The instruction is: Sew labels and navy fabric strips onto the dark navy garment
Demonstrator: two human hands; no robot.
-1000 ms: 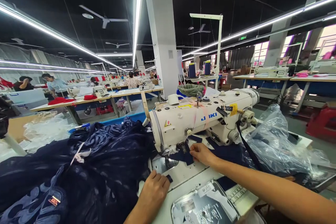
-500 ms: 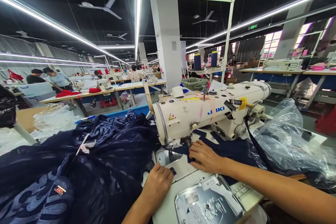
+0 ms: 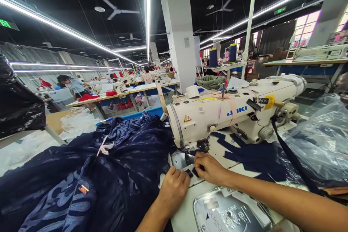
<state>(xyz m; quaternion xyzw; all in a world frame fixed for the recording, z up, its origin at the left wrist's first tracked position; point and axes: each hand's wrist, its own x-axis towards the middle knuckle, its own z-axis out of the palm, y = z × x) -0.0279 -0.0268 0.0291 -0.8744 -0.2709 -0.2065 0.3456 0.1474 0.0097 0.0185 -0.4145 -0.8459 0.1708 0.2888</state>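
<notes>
My left hand (image 3: 174, 187) rests curled on the white machine bed, its fingertips pressing a small navy fabric piece (image 3: 191, 172) just in front of the needle. My right hand (image 3: 210, 168) lies beside it to the right, fingers bent and pinching the same small piece close to the presser foot (image 3: 187, 156). The cream JUKI sewing machine (image 3: 231, 114) stands right behind both hands. A big heap of dark navy patterned garments (image 3: 89, 177) fills the table left of my left hand.
Navy cut strips (image 3: 252, 152) lie under the machine arm, with clear plastic bags (image 3: 323, 141) at the right. A shiny metal plate (image 3: 225, 214) sits near the front edge. Two thread cones (image 3: 223, 55) stand on a rack behind. Other people work at tables (image 3: 114, 98) further back.
My right hand slid left from under the machine arm to the needle area and now meets my left hand on the small piece. The camera view swung left and tilted.
</notes>
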